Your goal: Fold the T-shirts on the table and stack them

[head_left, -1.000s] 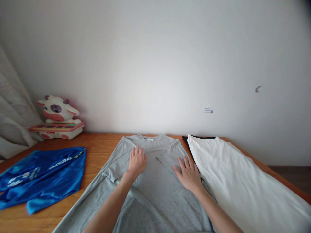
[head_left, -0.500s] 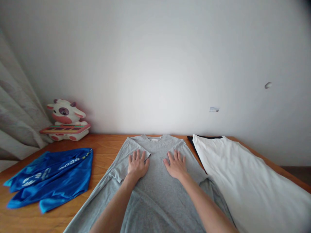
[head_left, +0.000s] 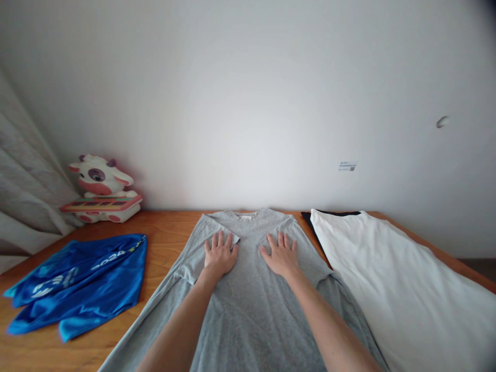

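Note:
A grey T-shirt (head_left: 248, 289) lies spread on the wooden table, its collar toward the wall and its two sleeves folded inward over the front. My left hand (head_left: 220, 254) rests flat on the left sleeve near its cuff, fingers spread. Mirroring it, my right hand (head_left: 279, 255) lies flat on the right sleeve, its fingers also apart. Neither hand grasps any cloth. The lower part of the shirt runs out of view at the bottom, partly behind my forearms.
A blue garment (head_left: 104, 279) with white print lies on the wooden table (head_left: 166, 232) at left. Behind it stands a cow toy piano (head_left: 101, 191), beside a curtain (head_left: 27, 165). White cloth (head_left: 391, 268) over something black borders the shirt at right. A wall (head_left: 248, 103) closes the back.
The view has shifted slightly. Both hands stay flat on the sleeves in nearly the same place, and the shirt front below them looks a little smoother.

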### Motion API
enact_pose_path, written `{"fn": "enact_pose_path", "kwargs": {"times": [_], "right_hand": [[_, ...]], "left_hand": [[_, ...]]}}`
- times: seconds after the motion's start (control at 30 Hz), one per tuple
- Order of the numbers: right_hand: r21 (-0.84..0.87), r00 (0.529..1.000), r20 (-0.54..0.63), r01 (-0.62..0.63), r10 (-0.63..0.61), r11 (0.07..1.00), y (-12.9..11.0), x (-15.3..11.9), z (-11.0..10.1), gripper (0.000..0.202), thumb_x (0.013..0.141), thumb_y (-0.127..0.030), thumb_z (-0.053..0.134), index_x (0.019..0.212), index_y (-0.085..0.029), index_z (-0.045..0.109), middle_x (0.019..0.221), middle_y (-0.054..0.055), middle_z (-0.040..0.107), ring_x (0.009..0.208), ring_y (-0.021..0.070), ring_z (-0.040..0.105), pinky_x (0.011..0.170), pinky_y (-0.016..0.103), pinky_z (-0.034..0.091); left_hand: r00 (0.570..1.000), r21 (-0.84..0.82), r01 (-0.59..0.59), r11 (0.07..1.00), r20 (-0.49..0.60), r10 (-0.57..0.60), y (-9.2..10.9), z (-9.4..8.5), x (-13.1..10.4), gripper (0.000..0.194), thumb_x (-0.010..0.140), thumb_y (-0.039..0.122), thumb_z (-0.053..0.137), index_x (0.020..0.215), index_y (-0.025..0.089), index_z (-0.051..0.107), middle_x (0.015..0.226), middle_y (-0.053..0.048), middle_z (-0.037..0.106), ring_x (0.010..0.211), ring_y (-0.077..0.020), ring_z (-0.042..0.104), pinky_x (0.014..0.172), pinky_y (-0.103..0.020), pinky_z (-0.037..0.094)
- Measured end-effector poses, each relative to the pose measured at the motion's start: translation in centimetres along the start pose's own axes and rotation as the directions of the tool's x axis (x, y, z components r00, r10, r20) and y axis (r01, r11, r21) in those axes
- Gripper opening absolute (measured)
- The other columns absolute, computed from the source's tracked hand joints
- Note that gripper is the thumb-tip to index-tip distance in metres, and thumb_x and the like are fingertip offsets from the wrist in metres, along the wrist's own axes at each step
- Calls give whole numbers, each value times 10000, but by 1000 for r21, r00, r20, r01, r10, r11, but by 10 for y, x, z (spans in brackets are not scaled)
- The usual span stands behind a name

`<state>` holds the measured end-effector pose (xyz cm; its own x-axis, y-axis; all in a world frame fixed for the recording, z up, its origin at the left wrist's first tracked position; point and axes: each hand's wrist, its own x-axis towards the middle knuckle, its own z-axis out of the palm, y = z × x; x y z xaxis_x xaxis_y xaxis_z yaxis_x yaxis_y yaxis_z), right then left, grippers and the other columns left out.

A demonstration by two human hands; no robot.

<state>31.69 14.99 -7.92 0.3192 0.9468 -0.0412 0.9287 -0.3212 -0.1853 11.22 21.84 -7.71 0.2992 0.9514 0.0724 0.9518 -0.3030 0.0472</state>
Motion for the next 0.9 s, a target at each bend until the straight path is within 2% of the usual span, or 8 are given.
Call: {"fn": "enact_pose_path", "kwargs": {"times": [0.33, 0.53, 0.6, 0.7, 0.77, 0.83, 0.9], "right_hand": [[-8, 1000, 17, 11, -10, 1000, -2, 15, -2, 743, 979, -658, 228, 1604, -256, 260, 1691, 170, 129, 1551, 356, 74, 1175, 602, 1], [-2, 1000, -15, 21, -21, 1000, -2, 20, -1, 745, 979, -654, 257, 1600, -243, 278, 1685, 177, 154, 1547, 357, 101, 1178, 594, 18], [4, 998, -52, 33, -33, 999, -2, 18, 1, 734, 979, -639, 295, 1588, -229, 314, 1672, 191, 199, 1539, 364, 140, 1177, 597, 37], [10, 987, -151, 61, -59, 998, -3, 12, 1, 677, 981, -571, 363, 1531, -182, 429, 1630, 215, 301, 1502, 360, 253, 1182, 562, 111], [7, 973, -214, 90, -86, 996, -5, 7, -1, 607, 984, -500, 384, 1472, -162, 510, 1593, 214, 372, 1448, 334, 357, 1177, 495, 190], [-7, 969, -224, 110, -109, 994, -6, 2, -3, 559, 988, -444, 375, 1451, -174, 537, 1574, 198, 408, 1402, 312, 420, 1154, 453, 252], [-22, 975, -188, 112, -114, 993, -7, -2, -4, 558, 993, -428, 357, 1475, -192, 512, 1573, 192, 412, 1399, 327, 421, 1133, 488, 275]], "left_hand": [[1000, -25, -23, 999, 6, 23, -6, 2, 23, 610, 1009, 490, 317, 1558, 233, 383, 1652, -163, 280, 1518, -394, 242, 1176, -659, 198], [999, -47, -24, 999, -40, 22, -6, 3, 23, 620, 997, 526, 369, 1531, 216, 433, 1630, -178, 329, 1503, -410, 270, 1172, -665, 204], [993, -82, -56, 995, -111, 47, -6, 3, 20, 607, 987, 547, 402, 1465, 193, 522, 1586, -181, 414, 1475, -395, 336, 1178, -625, 242], [965, -137, -194, 971, -203, 164, -7, 1, 15, 504, 994, 498, 434, 1340, 192, 636, 1481, -142, 557, 1392, -311, 477, 1173, -489, 333], [948, -151, -271, 951, -213, 237, -7, -1, 13, 469, 996, 468, 448, 1325, 200, 648, 1446, -113, 597, 1353, -262, 524, 1159, -416, 366], [941, -151, -305, 940, -203, 272, -7, -2, 11, 469, 995, 467, 454, 1335, 204, 643, 1438, -94, 610, 1343, -236, 538, 1158, -373, 369], [934, -148, -331, 932, -189, 302, -7, -3, 9, 482, 997, 476, 447, 1356, 210, 629, 1450, -80, 603, 1360, -228, 526, 1173, -359, 352]]}}
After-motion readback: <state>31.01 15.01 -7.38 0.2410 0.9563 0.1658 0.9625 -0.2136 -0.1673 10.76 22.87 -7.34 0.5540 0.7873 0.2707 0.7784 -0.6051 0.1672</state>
